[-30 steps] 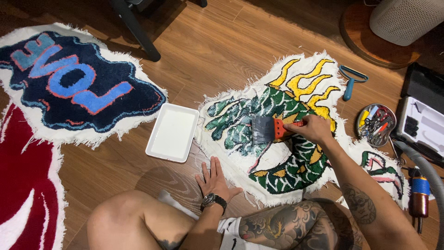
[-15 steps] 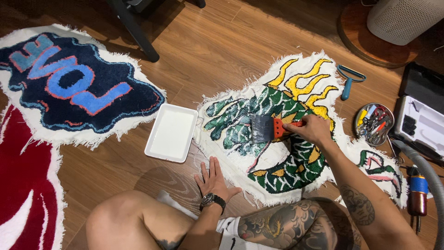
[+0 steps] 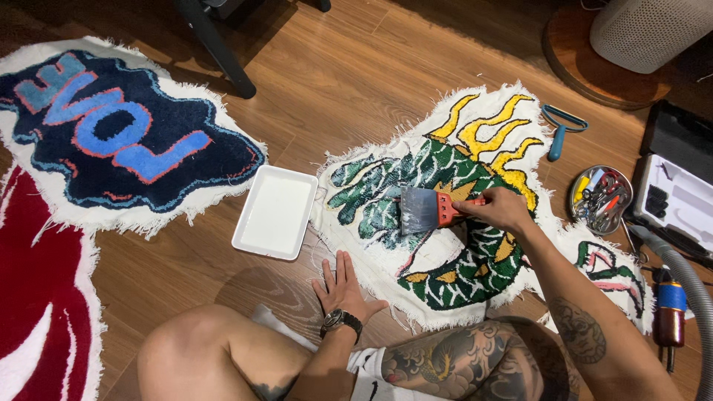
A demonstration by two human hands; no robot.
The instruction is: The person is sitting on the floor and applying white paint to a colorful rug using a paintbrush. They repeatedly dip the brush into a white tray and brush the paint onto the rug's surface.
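My right hand grips the orange handle of a wide flat brush, whose grey bristles rest on the green part of a tufted rug with yellow flames, lying back side up on the wooden floor. My left hand, a watch on its wrist, lies flat and open on the floor at the rug's near edge. A white rectangular tray holding white liquid sits just left of the rug.
A dark blue rug with blue letters and a red rug lie at left. A round tin of tools, a blue roller tool, an open case, a hose and a chair leg surround the spot.
The brush has tilted and slid slightly across the green area. My left hand has stayed flat on the floor.
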